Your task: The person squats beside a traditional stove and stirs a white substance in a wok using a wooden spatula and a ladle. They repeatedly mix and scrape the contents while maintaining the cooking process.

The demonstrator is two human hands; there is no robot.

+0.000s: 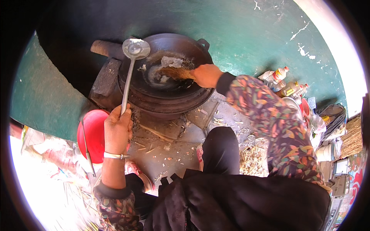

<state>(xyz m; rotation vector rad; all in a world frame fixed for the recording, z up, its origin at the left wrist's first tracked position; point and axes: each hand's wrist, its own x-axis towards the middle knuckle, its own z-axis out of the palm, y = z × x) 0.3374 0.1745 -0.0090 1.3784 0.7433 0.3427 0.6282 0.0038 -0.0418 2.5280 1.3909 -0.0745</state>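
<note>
My left hand (116, 129) is closed round the handle of a metal ladle (128, 82). The ladle's round bowl is held over the left rim of a dark wok (154, 92), with a white residue on its edge. In my right hand (208, 76) is a straw brush (176, 73), gripped at its near end. Its bristles reach down into the wok. Cloudy liquid and a whitish lump (171, 62) lie at the wok's bottom beside the bristles. The wok has a lug handle (204, 44) at its far right.
Dark blocks (106, 77) flank the wok's left side. A red basin (92, 129) with a thin tool (88, 150) across it stands by my left wrist. Several bottles (275, 75) lean at the right wall. Straw scraps (252, 156) litter the floor near my knee.
</note>
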